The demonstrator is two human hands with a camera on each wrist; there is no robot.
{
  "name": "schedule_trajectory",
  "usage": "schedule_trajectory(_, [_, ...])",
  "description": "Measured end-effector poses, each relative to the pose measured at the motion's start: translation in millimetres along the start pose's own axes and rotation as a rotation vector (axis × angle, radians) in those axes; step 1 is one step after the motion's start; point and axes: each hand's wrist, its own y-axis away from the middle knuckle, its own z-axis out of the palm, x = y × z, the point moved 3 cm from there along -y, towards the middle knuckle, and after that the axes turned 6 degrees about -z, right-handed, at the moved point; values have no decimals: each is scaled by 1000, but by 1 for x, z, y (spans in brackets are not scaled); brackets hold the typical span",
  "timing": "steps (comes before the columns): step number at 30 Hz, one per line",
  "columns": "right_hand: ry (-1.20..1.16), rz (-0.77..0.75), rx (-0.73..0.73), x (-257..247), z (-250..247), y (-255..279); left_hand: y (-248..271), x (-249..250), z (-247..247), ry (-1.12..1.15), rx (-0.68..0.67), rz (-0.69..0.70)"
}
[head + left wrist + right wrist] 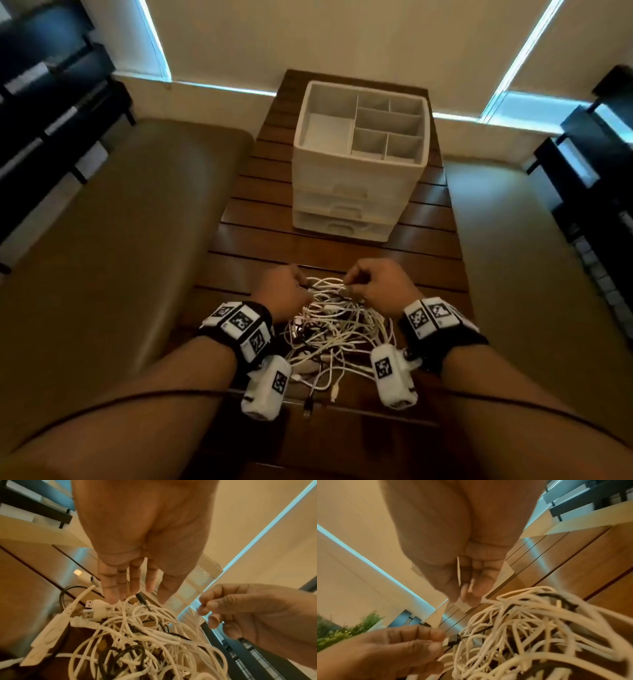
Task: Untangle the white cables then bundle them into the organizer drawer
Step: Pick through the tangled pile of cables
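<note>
Long slatted wooden table (428, 240), a padded bench (137, 240) along its left side. At the far end stands the white organizer (359, 164), three drawers all pushed in, divided tray on top. Near the person, the white cables (335, 329) lie in one knotted heap with some black leads mixed in. Left hand (284, 291) rests straight fingers on the pile; right hand (373, 284) pinches a single white strand.

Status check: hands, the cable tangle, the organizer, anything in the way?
Both hands at tangle: right hand pinches a white strand, left hand fingers in the white cables. Organizer drawers closed. Black cables mixed in.
</note>
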Motion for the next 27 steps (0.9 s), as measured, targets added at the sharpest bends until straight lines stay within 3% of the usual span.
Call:
schedule_trajectory(4, [168,-17,-123,-10,21,-22,-17,-8,2,192,120,-149])
schedule_trajectory(7, [238,16,-164,-6,37,-31,-26,-6,10,169,41,-118])
schedule_trajectory(11, [250,16,-190,-4,46,-37,-28,2,8,225,60,-62])
schedule_trajectory(17, [172,19,-141,-2,36,-39,-20,17,-1,600,-13,45])
schedule_trajectory(22, [192,49,-178,4,12,-35,-22,40,-5,946,57,-11])
schedule_trajectory(27, [93,-37,-38,-10,-16,-31,-17,68,15,786,-73,39])
